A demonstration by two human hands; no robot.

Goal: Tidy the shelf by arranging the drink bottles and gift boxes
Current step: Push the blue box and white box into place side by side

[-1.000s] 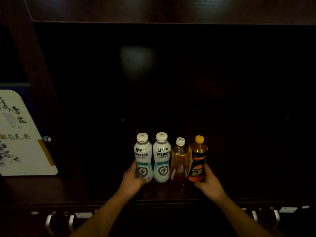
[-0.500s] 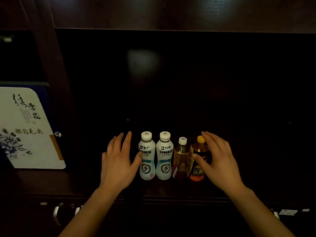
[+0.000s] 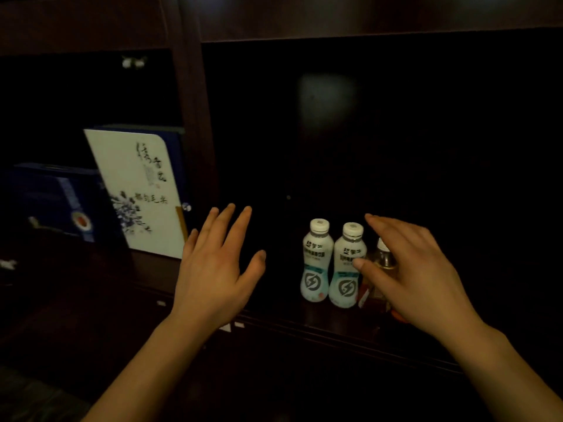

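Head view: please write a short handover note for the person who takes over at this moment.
Left hand: open, holds nothing, between white gift box and bottles.
Right hand: open, spread in front of the amber bottle.
White bottles stand upright side by side on the shelf.
Blue gift box sits left of the white one.
Done: visible bottles lined up. Left: likely the gift boxes.

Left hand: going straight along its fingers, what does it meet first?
Looks free: the left hand points into dark space between the upright post and the nearest white bottle; probably the back panel, depth unclear.
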